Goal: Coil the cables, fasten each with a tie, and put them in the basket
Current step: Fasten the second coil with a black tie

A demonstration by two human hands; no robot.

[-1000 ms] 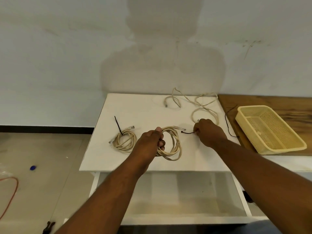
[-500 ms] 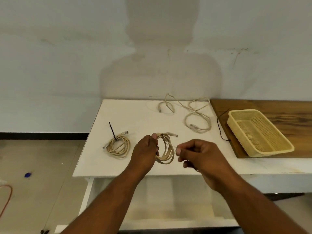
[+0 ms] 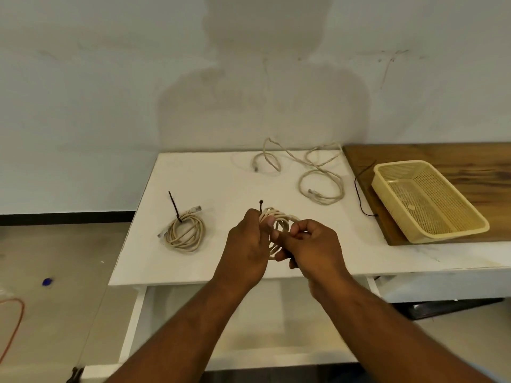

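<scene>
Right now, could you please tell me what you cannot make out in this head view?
- Whether the black tie is closed round the held coil: the left hand and right hand cover it.
- The pale speck in the basket: too small to identify.
- The dark tool on the floor: cut off by the bottom edge.

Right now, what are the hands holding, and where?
Both hold the coiled cable: the left hand grips the coil's left side, beside the black tie poking up; the right hand grips its right side.
</scene>
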